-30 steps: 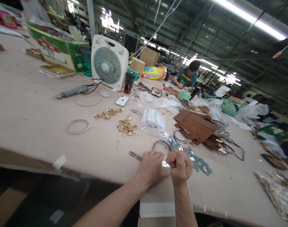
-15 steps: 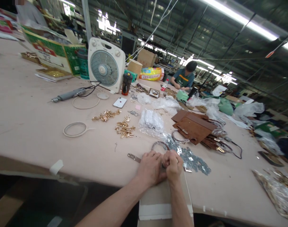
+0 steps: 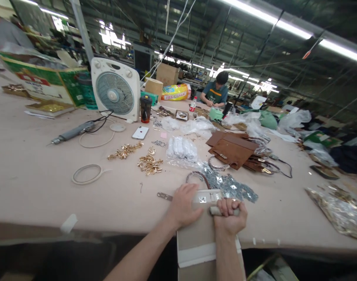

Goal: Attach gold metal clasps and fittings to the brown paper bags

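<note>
My left hand [image 3: 184,207] lies with fingers outstretched on the left side of a light panel [image 3: 207,195] with small metal pieces on it. Out past that hand pokes the end of a dark brown strap [image 3: 164,196] with holes; a curved brown bag handle [image 3: 193,175] arches behind. My right hand [image 3: 232,217] is wrapped round a short grey cylindrical tool [image 3: 216,211], whose blunt end points left. Beneath both hands, a grey-beige board [image 3: 193,240] overhangs the table edge. Flat metal plates [image 3: 229,185] are heaped just beyond.
Brown bag pieces [image 3: 234,150] lie stacked at right. Gold-coloured fittings [image 3: 150,164], a tape roll [image 3: 87,174], a phone [image 3: 140,132], a grey power tool [image 3: 73,132] and a box fan [image 3: 115,89] occupy the left. Another person [image 3: 215,91] sits across the table.
My right hand has moved right, away from my left hand, with the grey tool now showing. My left hand's fingers have spread, exposing the panel's metal pieces. The view has shifted.
</note>
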### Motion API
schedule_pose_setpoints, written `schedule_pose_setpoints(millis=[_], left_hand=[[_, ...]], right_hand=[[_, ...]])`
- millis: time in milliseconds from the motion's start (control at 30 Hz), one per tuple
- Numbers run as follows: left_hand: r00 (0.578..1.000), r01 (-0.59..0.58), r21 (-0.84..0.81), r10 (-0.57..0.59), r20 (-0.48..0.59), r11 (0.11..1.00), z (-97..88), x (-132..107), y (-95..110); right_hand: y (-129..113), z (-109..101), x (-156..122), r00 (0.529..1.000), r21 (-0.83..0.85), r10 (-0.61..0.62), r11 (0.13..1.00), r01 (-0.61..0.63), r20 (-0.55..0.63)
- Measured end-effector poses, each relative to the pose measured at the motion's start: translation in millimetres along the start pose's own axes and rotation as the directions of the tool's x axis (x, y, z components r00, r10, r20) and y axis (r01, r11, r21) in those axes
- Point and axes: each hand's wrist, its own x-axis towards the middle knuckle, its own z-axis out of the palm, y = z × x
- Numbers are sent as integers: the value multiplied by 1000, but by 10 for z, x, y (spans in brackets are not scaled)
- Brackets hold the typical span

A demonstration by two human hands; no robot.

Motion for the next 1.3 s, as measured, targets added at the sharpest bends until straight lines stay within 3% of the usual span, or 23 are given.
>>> schedule_pose_setpoints(millis=[67,200,400,567,700,900,1067,1300], left_hand=[[1000,13,-106,-16,-27,994,-69,-59,-90],[979,155,-303,-186,-78,940,-249,-209,-255],[959,283,-494,-254,126,822,-376,-277,-417],[941,339,-437,-295,168,833,-362,-199,-413],[923,384,-345,-353,152,856,-394,-134,-361],[879,476,-295,-445,171,828,-426,-60,-297],[868,496,-295,-467,168,817,-410,-40,-292],[863,506,-270,-476,173,819,-422,-49,-313]], right_hand=[[-4,-1,5,999,7,34,999,-34,-14],[-28,-13,-4,999,-17,39,999,-39,11],[-32,0,-45,1000,-46,31,998,-30,6],[-69,69,-86,999,-92,-5,996,8,34],[-69,309,-249,994,-170,13,985,5,106],[235,651,-626,951,-172,24,985,31,309],[451,638,-713,945,-162,-40,982,97,324],[530,558,-711,947,-123,-114,980,157,301]])
